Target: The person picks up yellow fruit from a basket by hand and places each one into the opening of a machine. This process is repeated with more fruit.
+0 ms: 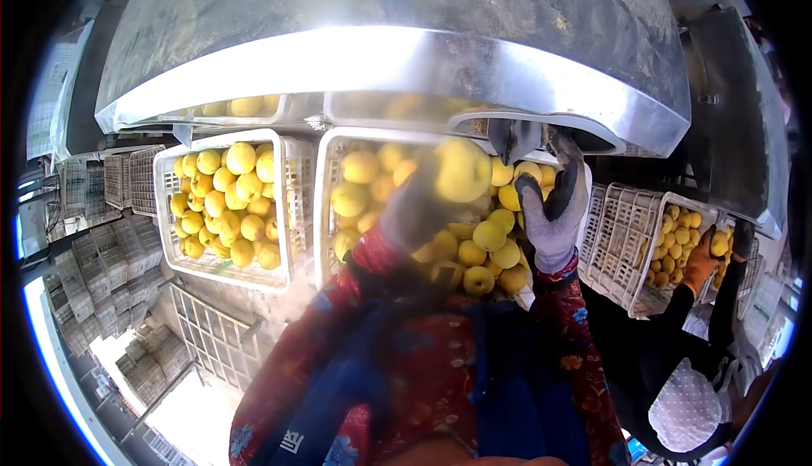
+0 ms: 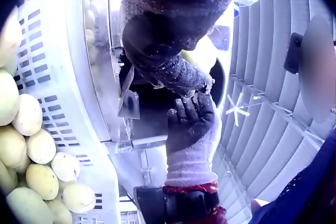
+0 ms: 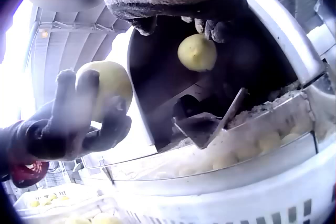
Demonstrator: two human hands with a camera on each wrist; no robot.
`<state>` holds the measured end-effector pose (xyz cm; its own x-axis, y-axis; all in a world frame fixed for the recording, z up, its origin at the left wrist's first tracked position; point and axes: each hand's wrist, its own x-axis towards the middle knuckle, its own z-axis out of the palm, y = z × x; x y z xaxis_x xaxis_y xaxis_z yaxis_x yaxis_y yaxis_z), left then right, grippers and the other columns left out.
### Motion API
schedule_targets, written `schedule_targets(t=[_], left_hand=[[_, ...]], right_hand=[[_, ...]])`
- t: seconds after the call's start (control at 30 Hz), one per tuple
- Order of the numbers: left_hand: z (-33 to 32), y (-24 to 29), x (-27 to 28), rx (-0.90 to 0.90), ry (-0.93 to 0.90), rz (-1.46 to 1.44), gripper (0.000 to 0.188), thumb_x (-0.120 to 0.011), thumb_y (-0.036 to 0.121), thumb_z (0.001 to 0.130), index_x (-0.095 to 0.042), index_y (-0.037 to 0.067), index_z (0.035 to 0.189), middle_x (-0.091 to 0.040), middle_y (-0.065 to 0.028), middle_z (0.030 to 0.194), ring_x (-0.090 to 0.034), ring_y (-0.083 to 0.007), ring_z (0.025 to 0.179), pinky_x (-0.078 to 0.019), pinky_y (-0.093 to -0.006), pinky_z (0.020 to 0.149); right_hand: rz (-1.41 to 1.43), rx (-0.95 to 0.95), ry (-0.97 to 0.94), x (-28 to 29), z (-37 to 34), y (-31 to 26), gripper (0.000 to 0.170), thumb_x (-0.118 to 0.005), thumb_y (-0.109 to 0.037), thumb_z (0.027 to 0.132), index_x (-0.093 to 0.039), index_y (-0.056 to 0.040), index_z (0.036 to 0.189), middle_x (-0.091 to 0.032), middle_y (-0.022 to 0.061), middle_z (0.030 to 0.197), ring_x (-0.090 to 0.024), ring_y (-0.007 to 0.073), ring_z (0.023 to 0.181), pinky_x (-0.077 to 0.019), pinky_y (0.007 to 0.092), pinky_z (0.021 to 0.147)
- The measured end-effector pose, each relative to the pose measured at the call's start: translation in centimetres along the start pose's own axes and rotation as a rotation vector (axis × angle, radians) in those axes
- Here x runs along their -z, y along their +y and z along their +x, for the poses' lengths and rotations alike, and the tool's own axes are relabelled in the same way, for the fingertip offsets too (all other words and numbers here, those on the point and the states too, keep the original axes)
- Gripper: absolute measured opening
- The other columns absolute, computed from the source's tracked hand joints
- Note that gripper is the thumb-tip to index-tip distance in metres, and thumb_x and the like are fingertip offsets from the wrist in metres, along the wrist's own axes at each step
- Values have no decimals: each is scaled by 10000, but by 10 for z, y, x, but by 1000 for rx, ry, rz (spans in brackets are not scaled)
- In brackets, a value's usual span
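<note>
My gloved left hand (image 1: 413,211) grips a large round yellow fruit (image 1: 463,170) above the middle white crate (image 1: 320,200), which is full of such fruit; hand and fruit are blurred. In the right wrist view, the left hand's grey fingers curl round the fruit (image 3: 110,90). My gloved right hand (image 1: 554,216) reaches to the opening in the metal machine (image 1: 381,60), thumb and fingers spread apart. Just past its fingertips, a smaller-looking yellow fruit (image 3: 197,53) shows against the dark opening (image 3: 262,50). Bent metal flaps (image 3: 202,132) stand inside the opening.
Another full white crate (image 1: 161,204) stands to the left. On the right, another person's orange glove (image 1: 700,265) and dark glove (image 1: 743,242) work over a crate of fruit (image 1: 636,297). Stacked crates (image 1: 93,271) and a metal rack (image 1: 211,331) stand at the lower left.
</note>
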<state>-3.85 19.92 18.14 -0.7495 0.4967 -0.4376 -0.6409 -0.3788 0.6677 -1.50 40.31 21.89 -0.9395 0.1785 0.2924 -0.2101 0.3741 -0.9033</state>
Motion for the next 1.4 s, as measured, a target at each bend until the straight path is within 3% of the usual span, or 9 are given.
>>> schedule_targets(t=[0.17, 0.27, 0.43, 0.67, 0.87, 1.07, 1.2, 1.3, 1.4], left_hand=[[3, 9, -19, -355, -189, 764, 592, -659, 92, 922, -380, 28, 1439, -592, -160, 1231, -655, -221, 1008, -593, -320, 770], [12, -16, 2, -557, -182, 706, 570, -640, 244, 967, -399, 19, 1432, -591, -113, 1223, -611, -182, 974, -523, -271, 791], [-18, -8, -22, -235, 73, 194, 380, -520, 91, 991, -491, -15, 1355, -632, -151, 1154, -661, -220, 987, -579, -339, 772], [-5, -35, -7, -592, 169, 971, 449, -474, 126, 998, -425, -15, 1422, -651, -163, 1145, -659, -249, 1004, -530, -363, 879], [-2, -28, -1, -276, 47, 704, 562, -535, 205, 975, -380, 21, 1483, -552, -207, 1335, -569, -318, 1201, -451, -429, 1019], [-20, -71, 38, -5, -367, 1661, 640, -698, 386, 826, -523, 63, 1350, -532, -209, 1344, -479, -423, 1260, -414, -547, 1037], [-25, -135, 72, -24, -582, 2050, 536, -677, 305, 763, -602, 104, 1255, -564, -176, 1299, -494, -404, 1226, -441, -562, 950], [-9, -125, 58, 405, -917, 2171, 538, -682, 330, 780, -597, 100, 1258, -603, -159, 1242, -550, -366, 1167, -455, -543, 939], [-13, -75, 40, 261, -573, 1825, 529, -685, 314, 818, -581, 70, 1276, -617, -180, 1237, -602, -343, 1123, -462, -518, 969]], right_hand=[[-125, -2, -178, -21, -31, -5, 859, -882, -151, 642, -464, 11, 1375, -534, 204, 1335, -519, 330, 1243, -418, 419, 1056], [-170, -20, -50, -23, -32, -5, 775, -897, -184, 663, -501, 10, 1301, -549, 185, 1209, -562, 328, 1088, -479, 427, 940], [-329, -8, 0, -27, -42, -6, 829, -910, -151, 634, -485, 13, 1327, -491, 196, 1279, -536, 342, 1130, -487, 426, 947], [36, -200, -2, -19, -47, -6, 767, -907, -157, 676, -492, 17, 1297, -557, 179, 1207, -588, 298, 1099, -505, 388, 924], [-370, -78, 259, -31, -22, 10, 708, -884, -161, 698, -488, 32, 1253, -564, 168, 1128, -595, 279, 1015, -510, 378, 865], [-562, 135, 382, -42, 48, 40, 664, -874, -260, 717, -536, 75, 1179, -626, 262, 1043, -618, 402, 984, -487, 434, 868], [-62, -53, 276, -8, 21, 27, 350, -681, 47, 875, -527, 51, 1189, -697, 151, 1045, -695, 172, 892, -567, 294, 809], [-459, -211, -275, 16, -39, 29, 548, -775, -100, 787, -511, -33, 1264, -655, 161, 1016, -691, 272, 820, -566, 349, 761], [-742, -212, -647, 11, -110, 87, 613, -800, -254, 719, -548, -53, 1240, -595, 170, 1119, -647, 338, 887, -550, 424, 780]])
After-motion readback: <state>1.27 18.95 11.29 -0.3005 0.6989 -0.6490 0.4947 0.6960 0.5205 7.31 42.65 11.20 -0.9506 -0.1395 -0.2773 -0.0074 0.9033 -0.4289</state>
